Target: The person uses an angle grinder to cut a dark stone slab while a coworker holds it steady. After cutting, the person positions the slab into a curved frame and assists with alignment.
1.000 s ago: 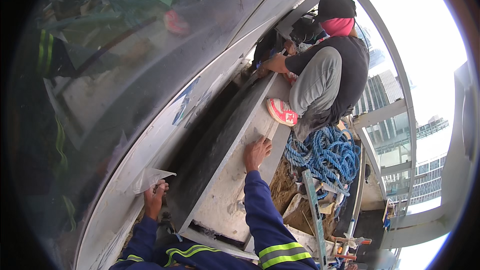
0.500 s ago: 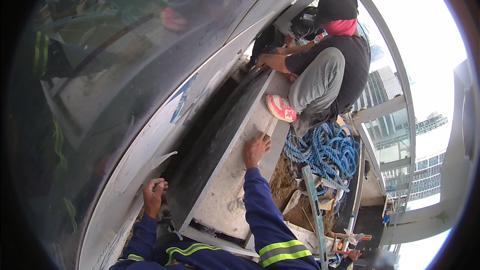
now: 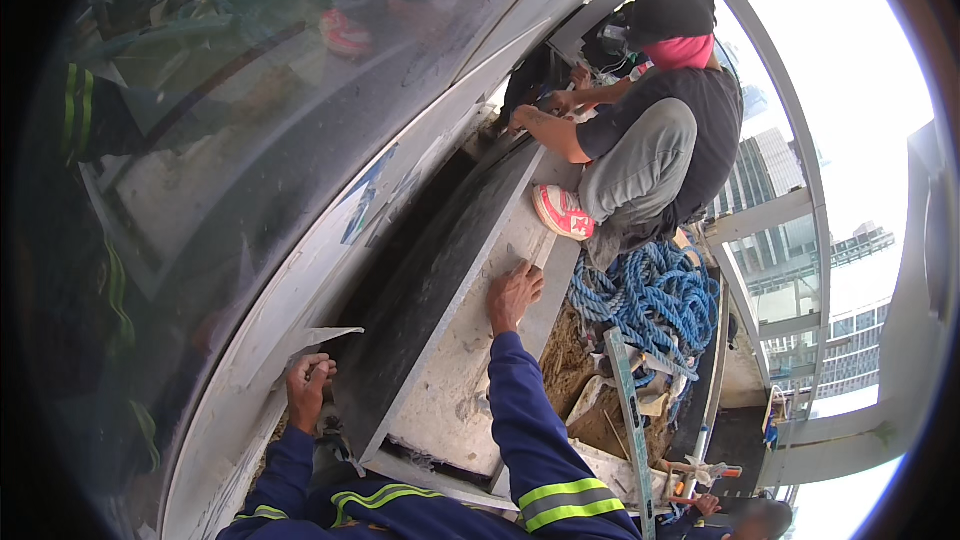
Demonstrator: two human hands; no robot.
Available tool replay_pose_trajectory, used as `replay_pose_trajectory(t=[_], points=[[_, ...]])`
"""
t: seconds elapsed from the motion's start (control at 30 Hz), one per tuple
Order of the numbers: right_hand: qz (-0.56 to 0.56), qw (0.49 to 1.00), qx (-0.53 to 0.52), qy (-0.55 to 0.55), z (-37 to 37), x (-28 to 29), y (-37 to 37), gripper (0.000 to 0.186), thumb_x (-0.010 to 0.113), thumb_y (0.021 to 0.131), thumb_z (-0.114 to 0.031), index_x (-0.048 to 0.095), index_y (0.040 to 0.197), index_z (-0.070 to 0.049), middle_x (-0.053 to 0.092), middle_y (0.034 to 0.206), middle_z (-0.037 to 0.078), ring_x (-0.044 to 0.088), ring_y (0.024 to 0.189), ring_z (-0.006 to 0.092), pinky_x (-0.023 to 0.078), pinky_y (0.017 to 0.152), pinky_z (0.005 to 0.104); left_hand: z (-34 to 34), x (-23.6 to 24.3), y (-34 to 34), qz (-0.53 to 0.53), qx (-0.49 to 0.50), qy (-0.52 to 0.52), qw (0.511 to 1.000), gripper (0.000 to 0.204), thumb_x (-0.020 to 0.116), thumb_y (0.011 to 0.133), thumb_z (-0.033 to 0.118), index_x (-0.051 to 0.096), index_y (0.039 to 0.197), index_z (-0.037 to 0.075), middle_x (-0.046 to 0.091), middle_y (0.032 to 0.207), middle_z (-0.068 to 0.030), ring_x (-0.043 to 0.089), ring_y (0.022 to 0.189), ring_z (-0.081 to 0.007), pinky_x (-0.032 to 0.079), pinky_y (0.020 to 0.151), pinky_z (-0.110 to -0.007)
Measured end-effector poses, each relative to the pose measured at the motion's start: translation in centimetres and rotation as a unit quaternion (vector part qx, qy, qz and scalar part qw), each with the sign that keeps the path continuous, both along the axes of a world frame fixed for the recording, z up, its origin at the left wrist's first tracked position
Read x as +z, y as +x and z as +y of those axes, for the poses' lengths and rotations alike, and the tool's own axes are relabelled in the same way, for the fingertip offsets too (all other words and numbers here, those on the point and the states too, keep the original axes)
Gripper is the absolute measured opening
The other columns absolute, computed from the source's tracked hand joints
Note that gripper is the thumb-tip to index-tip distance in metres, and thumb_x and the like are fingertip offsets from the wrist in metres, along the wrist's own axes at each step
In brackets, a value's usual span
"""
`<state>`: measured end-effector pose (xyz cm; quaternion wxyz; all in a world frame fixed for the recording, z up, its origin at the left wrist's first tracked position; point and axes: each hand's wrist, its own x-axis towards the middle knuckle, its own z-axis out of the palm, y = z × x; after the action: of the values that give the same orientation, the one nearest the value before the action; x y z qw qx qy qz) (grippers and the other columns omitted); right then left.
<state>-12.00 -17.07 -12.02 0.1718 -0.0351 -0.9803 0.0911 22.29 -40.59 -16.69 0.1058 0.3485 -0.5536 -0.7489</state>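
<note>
My left hand is curled closed beside the white wall panel, just below a loose strip of pale film; whatever its fingertips hold is too small to make out. My right hand rests with bent, slightly parted fingers on the pale, dusty top of a long ledge. A dark board face runs along the ledge's left side, with a shadowed gap beside the panel. Up the ledge, a crouching co-worker has a red-and-white shoe on it and both arms at its far end.
Glossy curved cladding fills the left. Right of the ledge lie coiled blue rope, dirt, scraps and an upright metal rail. A curved frame borders the drop toward buildings. Another person shows at lower right.
The pale film by my left hand has flipped from around my fingers to lying above them. The crouching co-worker's arms have shifted slightly, and the person at lower right has come further into view.
</note>
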Motion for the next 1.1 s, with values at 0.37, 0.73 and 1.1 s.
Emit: replay_pose_trajectory(t=[0.37,0.73,1.1], points=[[0.001,1.000,-0.005,0.019,0.3,-0.6,-0.1,0.031,0.052,0.093,-0.017,0.055,0.121,-0.003,0.048,0.124,0.021,0.046,0.120,0.0406,0.037,0.100,0.0543,-0.1,-0.4,0.1,-0.009,-0.002,0.009,1.000,0.033,0.061,0.096,0.025,0.066,0.115,-0.001,0.073,0.101,-0.0103,0.071,0.089,-0.0167,0.054,0.074,-0.028],[-0.011,1.000,0.004,0.017,0.9,-1.2,-0.5,0.036,0.053,0.089,-0.018,0.052,0.122,-0.004,0.047,0.126,0.022,0.046,0.120,0.0415,0.035,0.102,0.0537,0.1,-0.6,-0.2,-0.003,0.001,0.011,1.000,0.033,0.062,0.096,0.026,0.066,0.116,-0.001,0.073,0.102,-0.0098,0.070,0.089,-0.0165,0.054,0.075,-0.028],[-0.003,1.000,0.012,0.004,0.6,-0.7,-0.1,0.032,0.050,0.094,-0.016,0.054,0.123,-0.002,0.047,0.124,0.022,0.045,0.120,0.0415,0.037,0.100,0.0553,0.2,-0.5,-0.1,-0.009,-0.005,0.005,1.000,0.035,0.061,0.096,0.027,0.066,0.117,0.000,0.073,0.104,-0.0109,0.070,0.092,-0.0171,0.054,0.075,-0.029]])
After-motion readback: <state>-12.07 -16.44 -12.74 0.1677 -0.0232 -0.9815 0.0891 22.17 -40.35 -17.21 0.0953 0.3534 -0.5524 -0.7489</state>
